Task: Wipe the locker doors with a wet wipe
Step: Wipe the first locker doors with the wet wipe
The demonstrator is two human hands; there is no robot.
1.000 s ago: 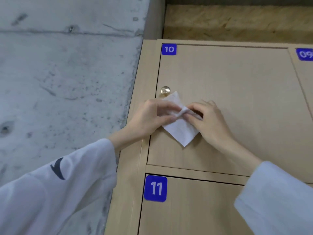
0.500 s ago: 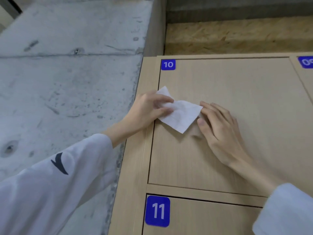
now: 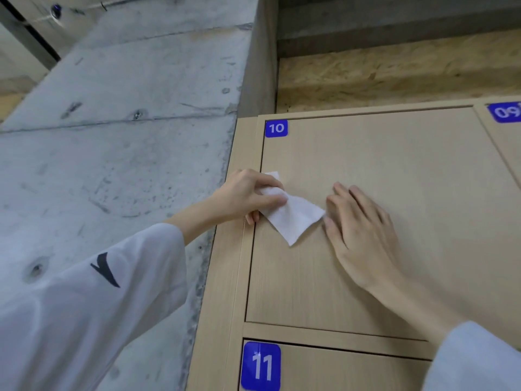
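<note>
Here, a person in white sleeves faces a wall of pale wooden lockers and works on one locker door point(image 3: 366, 221), which carries a small blue label reading 10 point(image 3: 276, 128) in its upper left corner. The left hand point(image 3: 245, 197) sits at the door's left edge, its fingers point(image 3: 270, 199) curled round the upper end of a white wet wipe point(image 3: 293, 218), pinching it between thumb and fingertips. The wipe hangs out from under those fingers, down and to the right, as a folded strip lying flat against the door. Its far corner ends just beside the fingertips of the right hand point(image 3: 363, 230). That hand lies flat on the door, fingers straight and relaxed, holding nothing; whether its fingertips actually touch the wipe's corner cannot be told. Below both hands, under a horizontal wooden rail, a second door bears a larger blue label reading 11 point(image 3: 260, 366). Up and to the right of the right hand's fingers, a neighbouring door shows a partly cut-off blue label point(image 3: 504, 112). Left of the left hand's fingers stands a rough grey concrete wall point(image 3: 112, 165).
</note>
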